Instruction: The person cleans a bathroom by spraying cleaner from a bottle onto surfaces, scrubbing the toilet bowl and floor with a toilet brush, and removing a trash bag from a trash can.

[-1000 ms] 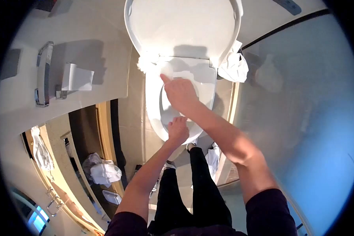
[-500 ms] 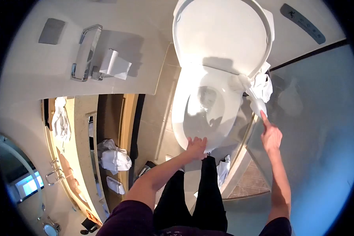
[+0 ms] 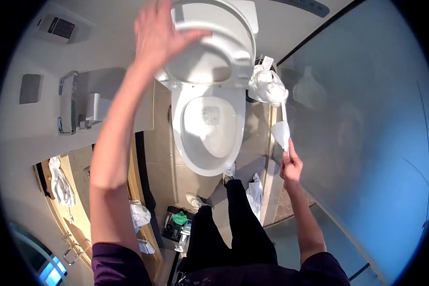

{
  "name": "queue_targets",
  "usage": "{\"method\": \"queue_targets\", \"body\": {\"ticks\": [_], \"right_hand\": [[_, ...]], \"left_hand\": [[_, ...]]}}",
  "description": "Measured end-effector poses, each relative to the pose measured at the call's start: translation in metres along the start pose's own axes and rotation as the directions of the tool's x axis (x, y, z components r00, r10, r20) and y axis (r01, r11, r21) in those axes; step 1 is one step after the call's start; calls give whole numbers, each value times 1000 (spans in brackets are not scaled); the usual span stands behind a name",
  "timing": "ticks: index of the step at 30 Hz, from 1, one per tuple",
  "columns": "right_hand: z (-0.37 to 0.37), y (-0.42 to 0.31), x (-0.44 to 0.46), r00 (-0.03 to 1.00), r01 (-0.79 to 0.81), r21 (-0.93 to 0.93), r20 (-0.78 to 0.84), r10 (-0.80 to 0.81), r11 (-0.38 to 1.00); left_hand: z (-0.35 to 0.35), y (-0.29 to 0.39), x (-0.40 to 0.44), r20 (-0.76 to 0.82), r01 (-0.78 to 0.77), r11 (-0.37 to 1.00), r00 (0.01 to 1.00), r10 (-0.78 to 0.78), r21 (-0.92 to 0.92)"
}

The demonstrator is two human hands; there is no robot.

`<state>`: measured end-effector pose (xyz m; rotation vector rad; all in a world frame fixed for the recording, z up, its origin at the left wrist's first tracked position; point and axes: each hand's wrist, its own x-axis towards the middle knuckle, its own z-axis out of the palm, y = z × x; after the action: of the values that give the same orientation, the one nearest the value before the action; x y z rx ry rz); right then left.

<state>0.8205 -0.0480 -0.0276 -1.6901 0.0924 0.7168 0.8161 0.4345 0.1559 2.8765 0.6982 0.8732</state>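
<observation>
Toilet (image 3: 202,167) open, seat (image 3: 239,56) raised along its back edge, and it could drop if knocked by the left hand (image 3: 156,40), spread wide, contact unclear! Right hand (image 3: 291,167) pinches the white wand (image 3: 281,133) beyond the toilet's right edge; a loose fingertip grip could lose it.

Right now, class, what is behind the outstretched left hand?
Behind the left hand, parts of the raised toilet lid and pale wall show; the hand covers some of the lid's edge.

L fingers (image 3: 165,9) & wall panel (image 3: 310,6) partly cut off, top edge; box (image 3: 59,28) txt illeg.
</observation>
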Motion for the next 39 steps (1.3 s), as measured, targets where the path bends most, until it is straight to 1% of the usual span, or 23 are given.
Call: {"method": "queue_targets", "body": {"ticks": [1, 3, 5, 7, 8, 10, 11, 13, 14, 15, 17, 18, 20, 21, 23, 24, 26, 27, 29, 31, 33, 37, 39], "right_hand": [[8, -13, -4, 1000, -1, -3, -7, 1, 1000], [22, -43, -15, 974, -214, 19, -72, 215, 977], [21, -42, -15, 972, -223, 14, -71, 223, 975], [18, -39, -15, 987, -143, 12, -65, 144, 990], [20, -48, -17, 983, -166, 39, -68, 169, 985], [27, -71, -15, 992, -117, 45, -50, 120, 992], [30, -80, -10, 996, -83, 26, -37, 84, 996], [43, -108, 5, 999, -42, -5, 2, 42, 999], [54, -124, 16, 996, -41, -116, 71, 49, 992], [66, -133, 30, 988, -33, -227, 140, 67, 973], [97, -121, 84, 916, 305, -476, 383, -117, 825], [124, -101, 115, 807, 553, -446, 496, -320, 704], [192, -92, 144, 679, 718, -507, 662, -319, 476], [228, -96, 147, 712, 677, -618, 688, -140, 400], [286, -62, 165, 669, 742, -662, 724, -166, 101], [293, -45, 180, 679, 733, -671, 717, -158, 109], [297, -21, 197, 544, 806, -590, 764, -348, -35], [284, -22, 193, 547, 807, -590, 767, -334, -33], [234, -54, 186, 713, 687, -714, 698, -63, -138], [180, -78, 182, 815, 580, -802, 576, 72, -142], [123, -90, 172, 831, 552, -817, 555, 33, -165], [60, -92, 145, 912, 410, -908, 411, 1, -87], [36, -69, 123, 957, 290, -943, 285, -53, 162]], "left_hand": [[9, -10, 18, 199, 88, 996, 975, -93, 36], [20, -12, 39, 253, 143, 989, 959, -132, -25], [18, -15, 37, 306, 203, 976, 937, -171, -78], [-10, -7, 12, 340, 264, 932, 925, -171, -249], [-11, -20, -16, 150, 58, 986, 988, -34, -155], [-36, -13, -74, 226, 132, 977, 970, -92, -169], [-57, 0, -99, 385, 324, 895, 902, -196, -305], [-71, 10, -174, 382, 222, 875, 923, -46, -431], [-78, 15, -211, 378, 174, 852, 925, 30, -494], [-75, 20, -249, 398, 109, 906, 915, 69, -409], [-60, 20, -327, 499, 35, 935, 853, 156, -352], [-56, 23, -348, 583, 62, 945, 800, 145, -320], [-39, 26, -389, 676, 158, 929, 727, 120, -334], [-26, 26, -409, 676, 157, 929, 727, 122, -336], [-7, 27, -436, 607, 98, 950, 787, 108, -296], [-5, 29, -438, 619, 115, 948, 779, 99, -296], [3, 28, -448, 601, 126, 944, 794, 88, -305], [2, 31, -453, 571, 143, 942, 819, 60, -304], [-7, 32, -441, 572, 143, 942, 818, 59, -302], [-31, 35, -417, 604, 184, 934, 796, 41, -306], [-45, 39, -395, 580, 152, 945, 814, 47, -289], [-61, 36, -302, 205, 6, 969, 978, 46, -245], [-66, 38, -240, 134, 160, 947, 983, -126, -278]]}}
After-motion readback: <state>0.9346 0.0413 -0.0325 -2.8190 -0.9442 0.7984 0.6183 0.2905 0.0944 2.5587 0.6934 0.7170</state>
